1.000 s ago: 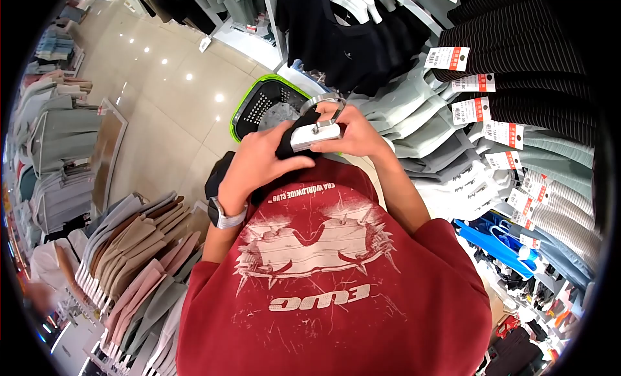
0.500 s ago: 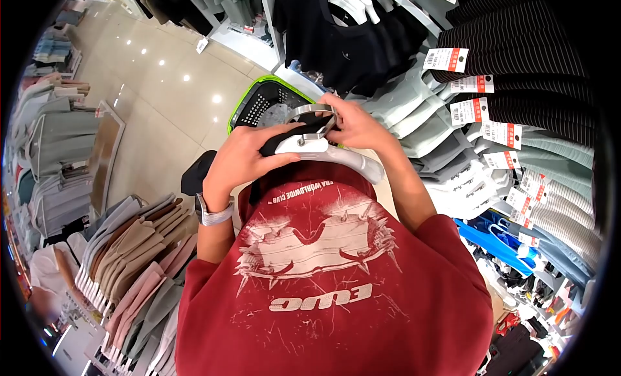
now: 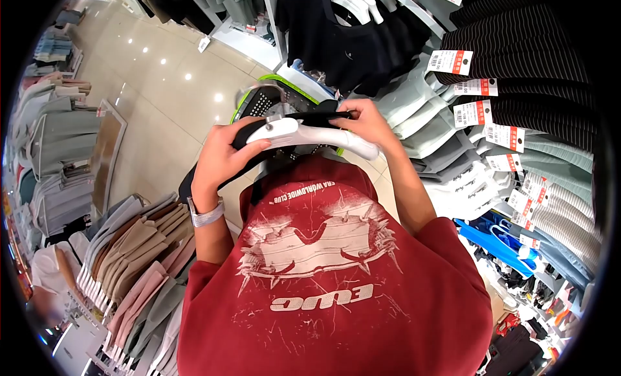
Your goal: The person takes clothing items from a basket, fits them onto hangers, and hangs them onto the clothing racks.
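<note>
A white clothes hanger [image 3: 310, 134] with a metal hook [image 3: 281, 104] lies crosswise in front of my chest. My left hand [image 3: 223, 153] is closed round its left part, the thumb along the front, together with a black garment [image 3: 240, 173] that drapes past the wrist. At the other side, my right hand [image 3: 367, 122] pinches the garment's black edge above the hanger's right arm. The fingertips of this hand are partly hidden by the cloth. Just beyond the hanger is a black basket with a green rim [image 3: 244, 103], partly covered by it.
Grey, white and striped garments with price tags [image 3: 473, 113] hang close on the right. Black tops [image 3: 352, 49] hang ahead. At the lower left is a rack of beige and pink clothes [image 3: 139, 246]. A tiled floor [image 3: 158, 85] runs between the racks.
The hook has swung up and away from my right hand, which now pinches the black cloth. The hanger lies more level, and more of the garment hangs by my left wrist.
</note>
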`<state>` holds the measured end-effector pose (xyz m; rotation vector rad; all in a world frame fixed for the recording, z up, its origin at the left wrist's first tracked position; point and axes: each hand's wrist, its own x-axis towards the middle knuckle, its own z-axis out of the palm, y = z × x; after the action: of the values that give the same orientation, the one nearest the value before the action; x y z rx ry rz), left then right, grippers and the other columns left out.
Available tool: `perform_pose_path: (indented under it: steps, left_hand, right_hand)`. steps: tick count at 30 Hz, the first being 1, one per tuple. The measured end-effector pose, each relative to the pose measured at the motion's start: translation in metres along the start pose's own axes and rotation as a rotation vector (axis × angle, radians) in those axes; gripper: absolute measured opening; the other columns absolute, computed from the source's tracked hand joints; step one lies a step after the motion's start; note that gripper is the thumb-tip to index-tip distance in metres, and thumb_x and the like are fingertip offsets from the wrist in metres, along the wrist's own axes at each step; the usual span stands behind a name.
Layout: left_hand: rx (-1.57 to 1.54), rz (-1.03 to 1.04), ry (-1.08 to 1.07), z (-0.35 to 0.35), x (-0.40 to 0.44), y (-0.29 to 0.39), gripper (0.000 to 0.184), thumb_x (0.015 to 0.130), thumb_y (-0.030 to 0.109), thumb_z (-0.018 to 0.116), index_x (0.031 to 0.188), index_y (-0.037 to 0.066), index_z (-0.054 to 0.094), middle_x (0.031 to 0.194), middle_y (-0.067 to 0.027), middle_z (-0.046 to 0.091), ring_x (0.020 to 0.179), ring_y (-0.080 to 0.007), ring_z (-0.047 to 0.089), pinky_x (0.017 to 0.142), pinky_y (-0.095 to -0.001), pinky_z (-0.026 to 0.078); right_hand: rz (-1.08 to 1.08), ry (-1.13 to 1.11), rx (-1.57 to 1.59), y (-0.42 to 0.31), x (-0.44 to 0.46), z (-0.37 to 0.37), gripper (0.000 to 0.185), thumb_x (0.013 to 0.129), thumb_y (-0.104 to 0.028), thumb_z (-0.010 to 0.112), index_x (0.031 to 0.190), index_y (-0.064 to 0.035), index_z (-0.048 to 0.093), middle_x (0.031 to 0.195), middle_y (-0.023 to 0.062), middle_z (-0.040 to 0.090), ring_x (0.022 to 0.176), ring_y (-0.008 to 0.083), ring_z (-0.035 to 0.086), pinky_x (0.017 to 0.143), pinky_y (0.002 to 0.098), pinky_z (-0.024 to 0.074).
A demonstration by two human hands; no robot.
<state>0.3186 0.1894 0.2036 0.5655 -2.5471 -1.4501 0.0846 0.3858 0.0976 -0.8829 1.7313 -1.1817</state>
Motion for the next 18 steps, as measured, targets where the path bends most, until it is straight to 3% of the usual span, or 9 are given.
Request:
perform_pose_path:
  steps: [1,5,7,9,11,15,17,18]
  left_hand:
    - [0.000,-0.002,-0.002,-0.002,-0.001,-0.004,0.034,0.077,0.022,0.073,0.101,0.001,0.065,0.072,-0.0173,0.064,0.060,-0.0214,0.062,0.062,-0.0283,0.049]
    - [-0.136,0.052,-0.055,-0.008,-0.006,-0.012,0.034,0.076,0.021,0.073,0.099,-0.002,0.064,0.070,-0.0150,0.063,0.061,-0.0154,0.061,0.061,-0.0281,0.048]
    - [-0.117,0.049,-0.121,-0.009,-0.007,-0.007,0.034,0.076,0.021,0.074,0.098,-0.002,0.064,0.069,-0.0144,0.063,0.060,-0.0148,0.059,0.060,-0.0279,0.048]
    - [-0.107,0.057,-0.119,-0.007,-0.007,-0.007,0.035,0.075,0.022,0.074,0.098,-0.002,0.065,0.068,-0.0136,0.062,0.059,-0.0141,0.058,0.059,-0.0276,0.048]
    - [-0.119,0.057,-0.103,-0.004,-0.008,-0.008,0.034,0.075,0.022,0.074,0.098,-0.003,0.064,0.068,-0.0138,0.062,0.060,-0.0144,0.059,0.060,-0.0278,0.048]
    - [-0.129,0.027,-0.030,-0.004,-0.012,-0.017,0.030,0.077,0.019,0.072,0.096,-0.003,0.064,0.068,-0.0136,0.062,0.061,-0.0135,0.058,0.060,-0.0279,0.047]
    - [-0.122,-0.027,0.036,-0.006,-0.015,-0.016,0.027,0.078,0.016,0.069,0.097,-0.003,0.064,0.070,-0.0136,0.064,0.063,-0.0126,0.058,0.061,-0.0278,0.047]
    - [-0.086,-0.001,0.067,-0.007,-0.015,-0.016,0.023,0.081,0.016,0.067,0.093,-0.003,0.062,0.064,-0.0077,0.059,0.060,-0.0098,0.052,0.058,-0.0260,0.044]
  right_hand:
    - [0.077,-0.042,0.094,-0.004,-0.003,0.000,0.014,0.076,-0.007,0.074,0.079,0.0000,0.062,0.068,-0.0005,0.060,0.061,0.0048,0.053,0.055,0.0225,0.0410]
    - [-0.001,-0.067,0.190,-0.003,-0.004,-0.008,0.012,0.078,-0.007,0.073,0.077,0.0013,0.065,0.067,-0.0016,0.058,0.056,0.0036,0.052,0.052,0.0206,0.0397]
    - [-0.012,-0.007,0.142,-0.014,-0.006,-0.008,0.010,0.077,-0.006,0.073,0.079,0.0021,0.067,0.073,0.0010,0.060,0.059,0.0057,0.054,0.055,0.0215,0.0418]
    - [-0.195,0.054,-0.086,-0.008,-0.006,-0.009,0.012,0.074,-0.005,0.074,0.082,0.0018,0.068,0.077,0.0038,0.060,0.063,0.0088,0.056,0.059,0.0234,0.0445]
    - [-0.188,0.045,-0.213,-0.012,-0.009,-0.011,0.014,0.070,0.001,0.071,0.083,0.0025,0.065,0.075,0.0058,0.060,0.067,0.0122,0.057,0.063,0.0252,0.0464]
    - [-0.178,-0.034,-0.160,0.007,-0.014,-0.015,0.016,0.066,0.009,0.059,0.081,0.0038,0.055,0.075,0.0040,0.058,0.074,0.0125,0.058,0.072,0.0250,0.0468]
    - [-0.060,-0.077,0.140,0.013,-0.017,-0.019,0.017,0.067,0.009,0.058,0.083,0.0045,0.054,0.079,0.0016,0.056,0.078,0.0097,0.056,0.074,0.0239,0.0460]
    - [-0.009,-0.085,0.141,0.015,-0.020,-0.023,0.017,0.069,0.009,0.055,0.085,0.0053,0.054,0.082,0.0004,0.055,0.081,0.0077,0.054,0.076,0.0231,0.0450]
